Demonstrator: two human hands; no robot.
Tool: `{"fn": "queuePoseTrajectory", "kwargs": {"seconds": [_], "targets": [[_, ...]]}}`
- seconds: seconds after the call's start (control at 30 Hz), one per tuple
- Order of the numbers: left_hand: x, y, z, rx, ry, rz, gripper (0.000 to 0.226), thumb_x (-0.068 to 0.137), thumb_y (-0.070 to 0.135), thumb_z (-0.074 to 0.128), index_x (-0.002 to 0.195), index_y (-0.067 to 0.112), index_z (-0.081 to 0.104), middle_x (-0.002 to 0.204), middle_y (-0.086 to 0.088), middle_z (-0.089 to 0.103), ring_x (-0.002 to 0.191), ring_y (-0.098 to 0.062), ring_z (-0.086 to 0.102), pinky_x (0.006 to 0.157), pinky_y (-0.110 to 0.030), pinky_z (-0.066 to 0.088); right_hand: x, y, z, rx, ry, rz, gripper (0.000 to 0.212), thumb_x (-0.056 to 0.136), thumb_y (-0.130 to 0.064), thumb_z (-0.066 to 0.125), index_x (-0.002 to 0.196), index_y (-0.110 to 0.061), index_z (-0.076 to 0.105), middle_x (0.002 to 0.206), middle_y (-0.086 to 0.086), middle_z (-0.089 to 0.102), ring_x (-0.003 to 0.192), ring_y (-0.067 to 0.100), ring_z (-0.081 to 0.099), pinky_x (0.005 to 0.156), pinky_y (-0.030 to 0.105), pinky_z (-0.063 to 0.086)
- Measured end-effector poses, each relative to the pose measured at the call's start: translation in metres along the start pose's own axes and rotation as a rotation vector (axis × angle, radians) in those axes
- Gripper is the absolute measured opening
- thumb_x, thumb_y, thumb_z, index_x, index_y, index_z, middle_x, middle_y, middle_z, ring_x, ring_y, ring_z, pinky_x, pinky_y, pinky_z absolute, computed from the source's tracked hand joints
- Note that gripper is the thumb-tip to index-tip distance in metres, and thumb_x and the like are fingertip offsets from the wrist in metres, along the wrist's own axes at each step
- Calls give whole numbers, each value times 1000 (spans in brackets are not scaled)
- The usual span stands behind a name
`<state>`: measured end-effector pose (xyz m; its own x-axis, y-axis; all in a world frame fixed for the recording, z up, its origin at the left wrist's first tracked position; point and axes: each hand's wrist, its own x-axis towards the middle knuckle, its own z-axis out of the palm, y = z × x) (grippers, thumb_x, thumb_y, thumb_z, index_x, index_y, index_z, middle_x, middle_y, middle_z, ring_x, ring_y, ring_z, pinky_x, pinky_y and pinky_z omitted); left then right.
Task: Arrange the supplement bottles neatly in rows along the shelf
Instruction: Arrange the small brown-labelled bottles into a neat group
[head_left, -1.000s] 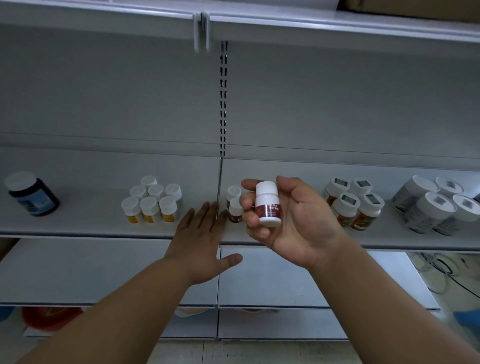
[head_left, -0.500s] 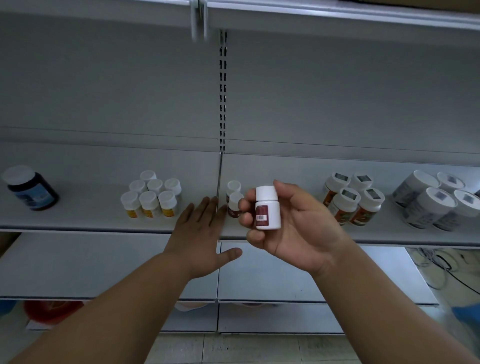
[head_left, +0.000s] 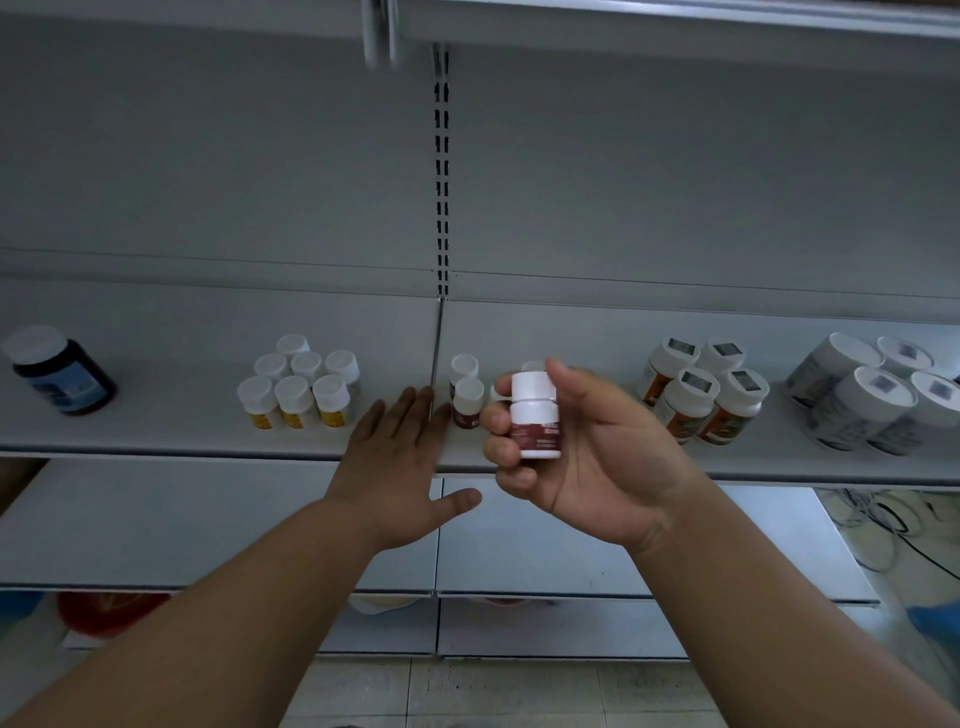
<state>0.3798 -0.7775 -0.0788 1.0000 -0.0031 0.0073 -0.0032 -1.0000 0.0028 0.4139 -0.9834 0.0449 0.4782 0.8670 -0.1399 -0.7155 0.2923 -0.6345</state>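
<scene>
Far left of the shelf (head_left: 156, 431): one dark bottle (head_left: 62, 371) with a white cap, leaning, well apart from the rest. Next, a yellow-label cluster (head_left: 301, 387) of seven small white-capped bottles, packed tight. Left hand (head_left: 402, 467) was flat, palm down, fingers spread and gripping nothing, fingertips over the shelf's front edge near the divider seam. Just right of the seam, two maroon-label bottles (head_left: 466, 395) stood one behind the other. Right hand (head_left: 587, 457) was clamped on a held maroon bottle (head_left: 535, 421), upright, in front of the shelf. Further right: four orange-label bottles (head_left: 701, 397), then large white tubs (head_left: 872, 395), tilted.
</scene>
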Motion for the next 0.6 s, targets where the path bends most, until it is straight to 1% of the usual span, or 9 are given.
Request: {"fn": "queuePoseTrajectory", "kwargs": {"seconds": [0.07,0.2,0.27,0.33,0.4,0.47,0.5,0.53,0.6], "targets": [[0,0,1,-2,3,1,113,71,93,3,159,23,5,167,-7,4,154,-24,-3,123,-46,-1,-1,0,1,-16,33,7,29,88,-30,53,103,-6,57,88,12,56,74,23,56,61,29,44],[0,0,1,-3,1,-2,112,71,92,0,159,22,2,167,-7,1,153,-24,-5,123,-46,-2,2,3,5,-189,168,-124,35,88,-29,58,110,-2,59,90,14,62,78,24,62,67,32,52],[1,1,1,14,-4,-5,110,75,91,6,159,21,-2,167,-7,-1,153,-24,-6,123,-46,-2,3,5,8,-427,272,-240,33,87,-27,62,111,-5,61,92,13,68,82,19,66,70,29,52],[1,1,1,12,-4,-7,109,76,90,11,158,21,-3,167,-8,0,153,-24,-6,123,-46,-2,0,6,11,-733,352,-362,28,83,-20,67,110,-11,64,97,13,71,85,16,67,72,23,54],[1,1,2,8,3,-3,109,75,90,10,158,20,-2,167,-8,1,153,-25,-5,123,-47,-1,-5,8,9,-1074,375,-517,28,82,-12,73,108,-16,66,100,4,70,88,13,65,78,22,53],[1,1,3,6,10,-1,110,74,90,9,158,20,-1,167,-8,2,153,-25,-4,123,-47,-1,-7,10,3,-1439,368,-717,34,78,-10,78,110,-18,67,107,-5,67,99,4,60,85,15,46],[1,1,2,3,9,-3,110,74,90,9,158,20,-2,167,-8,1,153,-25,-5,123,-47,-2,-7,12,0,-1553,350,-812,36,77,-9,78,111,-16,68,110,-4,65,105,2,57,88,12,43],[1,1,2,-3,6,-6,111,73,90,8,158,20,-2,167,-8,0,153,-25,-5,123,-47,-2,-7,14,-3,-1612,334,-872,37,77,-7,78,112,-14,68,113,-2,64,109,1,55,90,11,41],[1,2,1,-12,9,-7,111,73,90,7,158,19,-3,167,-8,0,153,-24,-6,123,-46,-3,-8,15,-5,-1632,330,-876,36,78,-9,78,113,-13,67,112,-2,64,106,2,56,88,11,41]]}}
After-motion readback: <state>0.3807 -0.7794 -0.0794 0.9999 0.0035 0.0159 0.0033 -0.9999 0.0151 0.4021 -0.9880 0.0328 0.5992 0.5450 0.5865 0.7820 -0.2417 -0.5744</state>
